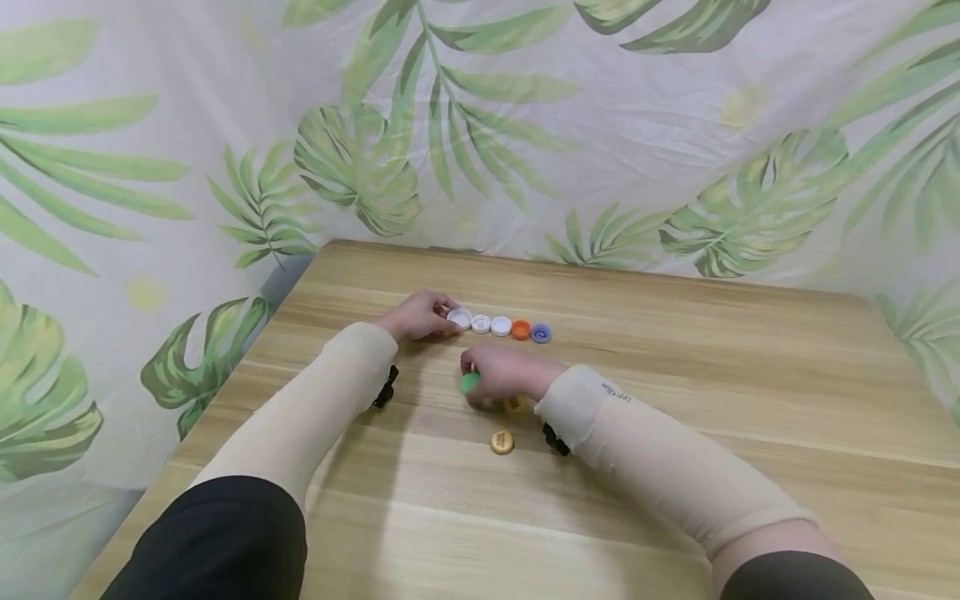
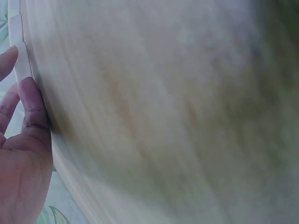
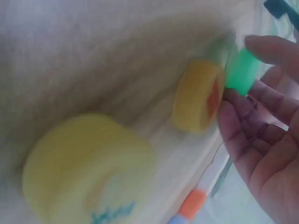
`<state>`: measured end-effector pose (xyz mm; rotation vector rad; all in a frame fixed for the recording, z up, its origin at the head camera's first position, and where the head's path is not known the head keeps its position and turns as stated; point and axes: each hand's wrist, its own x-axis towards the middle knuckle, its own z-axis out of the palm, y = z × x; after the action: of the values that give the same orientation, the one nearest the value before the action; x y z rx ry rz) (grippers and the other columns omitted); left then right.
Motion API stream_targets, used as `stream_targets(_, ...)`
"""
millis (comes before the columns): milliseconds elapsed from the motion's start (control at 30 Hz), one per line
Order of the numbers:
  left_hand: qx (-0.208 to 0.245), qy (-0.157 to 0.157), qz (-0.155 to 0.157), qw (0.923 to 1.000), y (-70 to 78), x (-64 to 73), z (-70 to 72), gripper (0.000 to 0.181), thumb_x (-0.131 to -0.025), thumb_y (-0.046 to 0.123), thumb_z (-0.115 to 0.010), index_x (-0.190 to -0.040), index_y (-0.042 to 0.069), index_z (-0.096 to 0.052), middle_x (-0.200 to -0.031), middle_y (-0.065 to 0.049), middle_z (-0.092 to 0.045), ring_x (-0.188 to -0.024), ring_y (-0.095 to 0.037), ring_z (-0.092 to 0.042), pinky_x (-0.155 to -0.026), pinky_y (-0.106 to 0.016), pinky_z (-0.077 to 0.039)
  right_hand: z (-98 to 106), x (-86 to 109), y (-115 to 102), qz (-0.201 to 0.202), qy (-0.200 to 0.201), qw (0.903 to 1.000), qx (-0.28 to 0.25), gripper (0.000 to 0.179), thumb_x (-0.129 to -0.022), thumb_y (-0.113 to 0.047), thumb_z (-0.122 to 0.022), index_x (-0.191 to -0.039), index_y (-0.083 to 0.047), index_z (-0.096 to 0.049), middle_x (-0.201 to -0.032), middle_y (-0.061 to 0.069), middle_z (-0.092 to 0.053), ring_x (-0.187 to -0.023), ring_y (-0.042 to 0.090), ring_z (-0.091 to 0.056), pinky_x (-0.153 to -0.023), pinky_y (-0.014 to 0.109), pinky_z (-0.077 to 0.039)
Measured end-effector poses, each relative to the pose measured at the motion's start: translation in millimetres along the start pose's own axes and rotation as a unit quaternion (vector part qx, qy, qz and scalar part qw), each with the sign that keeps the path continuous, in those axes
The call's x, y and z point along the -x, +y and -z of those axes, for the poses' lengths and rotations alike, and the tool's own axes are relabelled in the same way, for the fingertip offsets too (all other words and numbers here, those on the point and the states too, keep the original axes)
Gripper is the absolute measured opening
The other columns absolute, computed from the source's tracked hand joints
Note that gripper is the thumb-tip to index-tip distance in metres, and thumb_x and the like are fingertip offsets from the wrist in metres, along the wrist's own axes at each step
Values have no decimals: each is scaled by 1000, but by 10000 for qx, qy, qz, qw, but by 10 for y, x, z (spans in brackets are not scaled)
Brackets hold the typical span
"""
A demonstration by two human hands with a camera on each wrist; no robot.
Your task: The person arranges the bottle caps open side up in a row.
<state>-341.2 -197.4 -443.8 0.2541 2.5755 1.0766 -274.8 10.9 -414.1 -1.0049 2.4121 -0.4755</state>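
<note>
Green cap (image 1: 470, 383) sits in the grasp of the right hand (image 1: 506, 372), pinched between the fingers and thumb, near the middle of the wooden table (image 1: 675, 358) and on the near side of a row of caps. Whether its lower edge touches the wood is unclear, as the right wrist view is blurred.

At the left end of that row, the left hand (image 1: 422, 316) pinches a white cap (image 1: 459, 318) by its rim, hollow side up on the table. To the right of it, close together in a line, come a second white cap (image 1: 481, 323), a third white cap (image 1: 501, 326), an orange cap (image 1: 521, 330) and a blue cap (image 1: 541, 333) at the right end.

Near the right hand, partly hidden beneath it, lies a yellow cap (image 1: 514, 404); the right wrist view shows green lettering on it, too blurred to read. A golden cap (image 1: 502, 442) with a red print lies just to its near side, well apart from the row.

Both forearms reach in from the near side in beige sleeves (image 1: 300, 417), with black clothing (image 1: 217, 533) above them. A black device (image 1: 386, 388) sits at the left wrist, another at the right. Beyond the table's far edge hangs a pale cloth (image 1: 615, 125) printed with green leaves.
</note>
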Motion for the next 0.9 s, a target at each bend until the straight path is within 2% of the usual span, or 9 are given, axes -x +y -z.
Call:
stream_targets(100, 35, -20, 1, 10000, 15, -5, -8, 46, -95, 17, -76, -134, -3, -62, -97, -9, -61, -80, -16, -55, -73, -27, -47, 71, 8, 99, 7, 310, 9991, -289, 34, -92, -16, -71, -124, -5, -68, -107, 8, -69, -90, 18, -62, -81, 32, -52)
stream_targets(167, 41, -24, 23, 10000, 27, -7, -13, 45, -95, 17, -76, -133, -3, -63, -97, -9, -60, -80, -16, -55, -73, -27, -46, 123, 16, 175, -72, 500, 9978, -428, 37, -91, -17, -70, -126, -5, -68, -109, 9, -70, -93, 18, -62, -84, 32, -51)
stream_targets(333, 12, -7, 44, 10000, 43, -20, -19, 45, -95, 18, -76, -133, -2, -63, -100, -9, -59, -81, -16, -54, -73, -27, -46, 213, 45, 344, -466, 747, 9926, -838, 32, -89, -17, -70, -118, -5, -67, -99, 6, -68, -79, 16, -65, -75, 29, -52)
stream_targets(433, 1, -11, 48, 10000, 57, -23, -22, 46, -95, 18, -77, -133, -2, -63, -100, -10, -59, -82, -17, -54, -74, -27, -46, 239, 64, 423, -543, 889, 9907, -877, 29, -89, -17, -70, -114, -4, -66, -95, 5, -67, -79, 15, -62, -76, 29, -52)
stream_targets(700, -157, 64, 4, 9999, 26, -6, -30, 47, -95, 19, -77, -133, -3, -63, -101, -10, -59, -88, -20, -53, -81, -32, -45, 326, 155, 529, -555, 848, 9918, -777, 32, -86, -14, -71, -114, 2, -70, -103, 9, -71, -94, 20, -63, -90, 34, -51)
stream_targets(900, -11, 80, 78, 9999, 2, 4, -23, 46, -94, 16, -77, -134, -3, -63, -97, -8, -58, -82, -17, -53, -74, -28, -45, 440, 224, 628, -717, 952, 9843, -1303, 34, -84, -11, -75, -116, 1, -69, -111, 11, -70, -104, 24, -62, -95, 36, -49)
